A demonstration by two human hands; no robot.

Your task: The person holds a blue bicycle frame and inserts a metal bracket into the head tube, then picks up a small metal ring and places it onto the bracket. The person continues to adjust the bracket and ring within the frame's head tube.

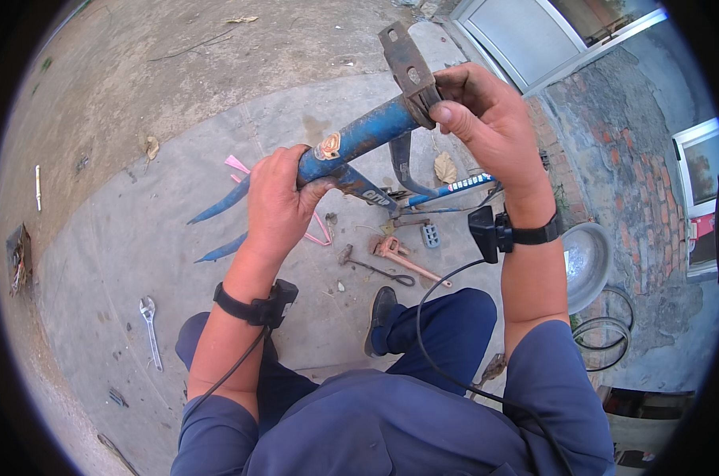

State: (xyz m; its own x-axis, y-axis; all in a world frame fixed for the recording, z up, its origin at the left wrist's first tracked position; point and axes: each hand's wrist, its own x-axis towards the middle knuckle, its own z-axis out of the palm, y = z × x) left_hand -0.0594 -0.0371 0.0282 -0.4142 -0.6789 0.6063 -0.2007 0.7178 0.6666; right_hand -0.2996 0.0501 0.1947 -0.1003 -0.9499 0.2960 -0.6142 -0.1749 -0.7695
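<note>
A worn blue bicycle frame hangs slanted in front of me, its head tube raised toward the far right. My left hand is wrapped round the lower end of that tube, just above the two pointed fork blades. At the upper end, a rusty slotted metal bracket sits on the tube and sticks up. My right hand pinches the bracket's base between thumb and fingers; some fingertips are hidden behind it. Farther along, a thin blue frame tube runs back to the right below my right hand.
On the concrete lie a hammer, an orange pipe wrench, a small grey-blue block and a pink strap. An adjustable wrench is at the left. A metal basin and several hoops stand by the brick wall.
</note>
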